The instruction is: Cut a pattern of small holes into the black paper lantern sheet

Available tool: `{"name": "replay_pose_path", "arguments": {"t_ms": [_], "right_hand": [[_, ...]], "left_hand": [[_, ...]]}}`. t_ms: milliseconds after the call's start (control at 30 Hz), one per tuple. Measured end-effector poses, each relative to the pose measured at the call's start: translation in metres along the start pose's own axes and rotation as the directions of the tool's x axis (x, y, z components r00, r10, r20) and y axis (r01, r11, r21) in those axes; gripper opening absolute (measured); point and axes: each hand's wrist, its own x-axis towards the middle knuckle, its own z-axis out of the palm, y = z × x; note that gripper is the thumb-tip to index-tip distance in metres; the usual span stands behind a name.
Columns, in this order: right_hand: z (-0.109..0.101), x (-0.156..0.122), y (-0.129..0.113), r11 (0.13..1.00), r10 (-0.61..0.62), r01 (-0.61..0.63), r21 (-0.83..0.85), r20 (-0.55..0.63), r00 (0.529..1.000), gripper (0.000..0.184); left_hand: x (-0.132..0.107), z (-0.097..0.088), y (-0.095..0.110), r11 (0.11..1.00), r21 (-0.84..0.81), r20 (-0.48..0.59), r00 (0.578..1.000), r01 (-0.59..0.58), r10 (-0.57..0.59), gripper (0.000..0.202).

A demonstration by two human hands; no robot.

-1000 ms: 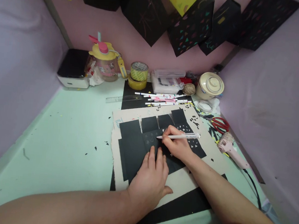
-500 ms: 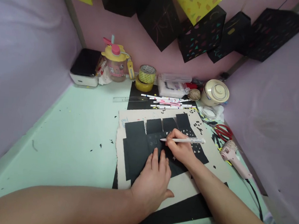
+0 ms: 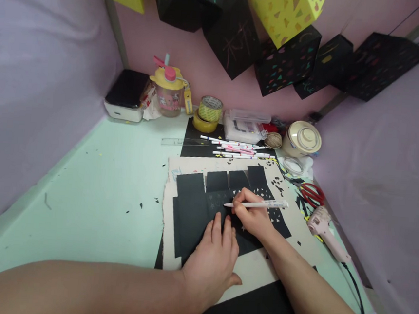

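On black paper (image 3: 191, 208), the pen (image 3: 272, 203) has edged nearer the left hand (image 3: 212, 257), sketching onward.
Right hand (image 3: 253, 220): fingers pinched round it; left fingers flat, empty.

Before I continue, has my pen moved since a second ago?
Yes, slightly: judged against the black paper, the pen has its tip a little nearer you.

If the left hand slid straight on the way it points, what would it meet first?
Probably the white pen in the right hand; its tip lies just ahead of the left hand, over the black paper. Exact depth is hard to judge.
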Motion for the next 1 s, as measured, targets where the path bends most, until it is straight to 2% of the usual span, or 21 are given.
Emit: {"name": "replay_pose_path", "arguments": {"t_ms": [667, 1000], "right_hand": [[0.0013, 0.0003, -0.0034, 1.000, 0.015, -0.015, -0.004, 0.002, 1.000, 0.014], [0.0034, 0.0025, -0.0007, 0.999, -0.030, 0.031, 0.026, -0.053, 0.998, 0.019]], "left_hand": [[-0.0006, 0.0031, -0.0019, 1.000, 0.009, -0.082, 0.997, 0.007, -0.006, 0.083], [-0.0008, 0.0044, -0.0033, 1.000, 0.009, -0.118, 0.993, -0.003, 0.004, 0.085]]}}
